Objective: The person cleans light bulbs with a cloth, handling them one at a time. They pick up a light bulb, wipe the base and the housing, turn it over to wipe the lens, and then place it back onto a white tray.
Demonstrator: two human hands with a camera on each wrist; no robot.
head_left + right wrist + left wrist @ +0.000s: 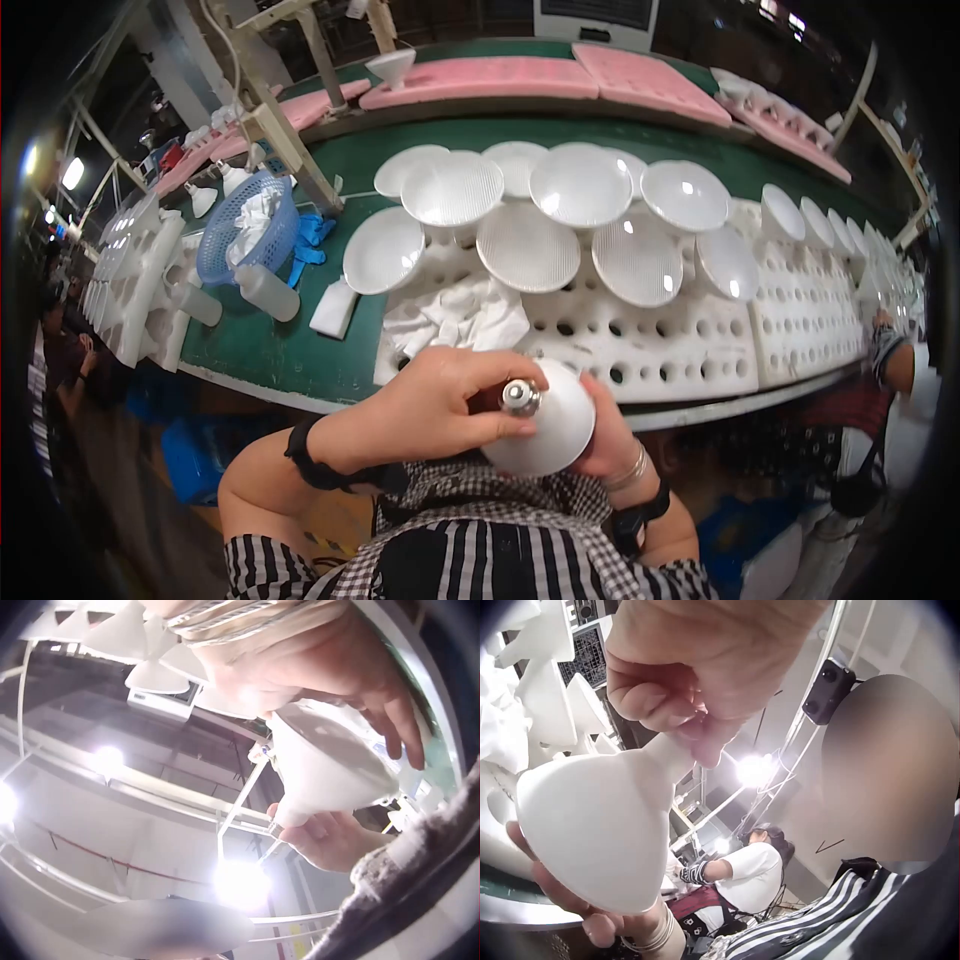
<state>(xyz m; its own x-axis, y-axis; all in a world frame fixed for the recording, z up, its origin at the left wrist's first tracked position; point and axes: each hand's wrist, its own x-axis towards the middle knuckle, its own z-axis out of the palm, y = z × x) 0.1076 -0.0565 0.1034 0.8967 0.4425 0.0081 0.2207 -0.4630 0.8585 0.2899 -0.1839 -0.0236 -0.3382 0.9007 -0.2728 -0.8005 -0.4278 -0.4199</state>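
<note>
A white cone-shaped reflector lamp bulb point(553, 432) is held up in front of the person's chest, its metal screw base toward the head camera. My left hand point(425, 405) pinches the narrow neck beside that base between thumb and fingers. On the other side, my right hand point(608, 440) holds the wide end, its fingers around the rim. The left wrist view shows the smooth white cone point(592, 825) tilted between both hands, with right fingertips point(600, 930) at the rim. Over the broad end in the right wrist view, the right hand point(322, 667) spreads its fingers.
Several similar white bulbs point(535, 248) stand face up in a holed foam board point(640, 345) on the green bench. A crumpled white cloth point(455, 315) lies at its near left. Further left are a blue basket point(213, 250) and white bottles point(268, 292). Pink foam trays point(490, 78) line the back.
</note>
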